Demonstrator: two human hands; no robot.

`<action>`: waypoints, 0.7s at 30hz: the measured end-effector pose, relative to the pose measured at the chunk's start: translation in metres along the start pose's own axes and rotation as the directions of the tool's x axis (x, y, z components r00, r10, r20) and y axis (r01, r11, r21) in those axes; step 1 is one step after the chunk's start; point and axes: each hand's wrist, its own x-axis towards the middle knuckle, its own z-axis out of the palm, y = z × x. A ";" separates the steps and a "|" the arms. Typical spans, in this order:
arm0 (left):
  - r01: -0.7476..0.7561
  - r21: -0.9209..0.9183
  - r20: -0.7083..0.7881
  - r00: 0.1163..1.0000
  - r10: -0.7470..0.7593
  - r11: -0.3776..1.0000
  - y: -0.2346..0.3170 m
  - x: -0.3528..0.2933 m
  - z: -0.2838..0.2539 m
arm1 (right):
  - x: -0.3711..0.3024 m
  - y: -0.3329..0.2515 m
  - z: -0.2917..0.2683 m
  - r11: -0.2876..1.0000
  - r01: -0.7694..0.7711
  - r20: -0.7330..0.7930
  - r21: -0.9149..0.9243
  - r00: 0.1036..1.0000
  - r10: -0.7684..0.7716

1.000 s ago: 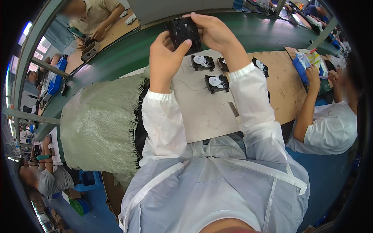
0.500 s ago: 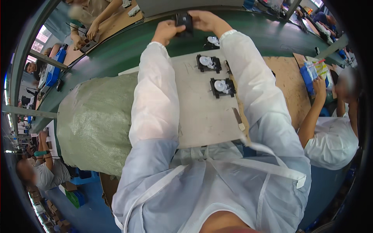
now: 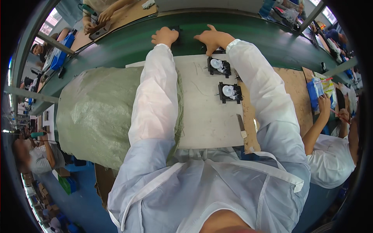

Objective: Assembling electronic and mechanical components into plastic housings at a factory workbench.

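At the far side, my left hand is closed on a dark, boxy black part at the green belt. The hand covers most of that part. My right hand is open over the belt, its fingers spread and nothing held in them. Just under it, a black assembly shows only in part. Two more black assemblies with white round gears, a farther one and a nearer one, sit on the pale board between my sleeved forearms.
A bulging green woven sack stands left of the board. On the board's right edge lies a knife-like blade with a pale handle. The green conveyor belt crosses beyond. Co-workers sit at both sides and across; a blue bin is at right.
My hands have parted: both were at the black part, and now only the left holds it, lower at the belt. My right hand has moved right and down, toward the farthest assembly.
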 end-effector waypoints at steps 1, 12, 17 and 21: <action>0.013 -0.002 -0.004 1.000 -0.013 1.000 0.003 -0.009 -0.009 | 0.002 -0.001 -0.001 1.000 -0.014 -0.043 -0.016 0.999 0.013; -0.474 -0.699 -0.253 0.865 0.434 0.536 0.041 -0.116 -0.023 | -0.076 -0.009 -0.099 0.829 0.233 -0.445 0.509 0.895 0.022; -0.526 -0.771 -0.383 0.833 0.400 0.357 0.062 -0.174 -0.039 | -0.116 -0.003 -0.101 0.744 0.318 -0.440 0.587 0.897 -0.036; -0.526 -0.834 -0.487 0.844 0.227 0.166 0.063 -0.190 -0.019 | -0.152 -0.068 -0.129 0.763 0.220 -0.357 0.607 0.934 0.015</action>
